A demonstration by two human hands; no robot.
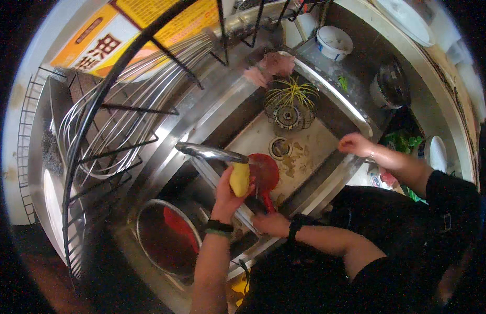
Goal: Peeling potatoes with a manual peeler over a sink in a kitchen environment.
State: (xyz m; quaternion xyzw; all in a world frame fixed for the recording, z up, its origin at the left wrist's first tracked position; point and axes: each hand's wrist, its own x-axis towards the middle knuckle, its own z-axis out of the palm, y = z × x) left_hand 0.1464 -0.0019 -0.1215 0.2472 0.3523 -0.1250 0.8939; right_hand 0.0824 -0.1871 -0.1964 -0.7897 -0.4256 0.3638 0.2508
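Observation:
My left hand [228,196] is closed round a pale yellow, oblong peeled potato [239,180], held just under the spout of the metal faucet [211,152]. Beside it hangs a red ladle [264,172] with a round bowl, over the divider between the sink's basins. Its handle runs down to my right hand [273,225], whose fingers are closed about the end and partly blurred. Left of my left hand, a deep metal pot [167,246] stands with another red utensil [180,227] inside.
In the larger basin [316,141] lie a drain, brown scraps and a round wire tool with yellow strands [290,102]. Another person's hand [357,145] rests at its right rim. A black wire rack [104,104] with a big whisk [133,110] juts in at left. White tubs [334,43] stand behind.

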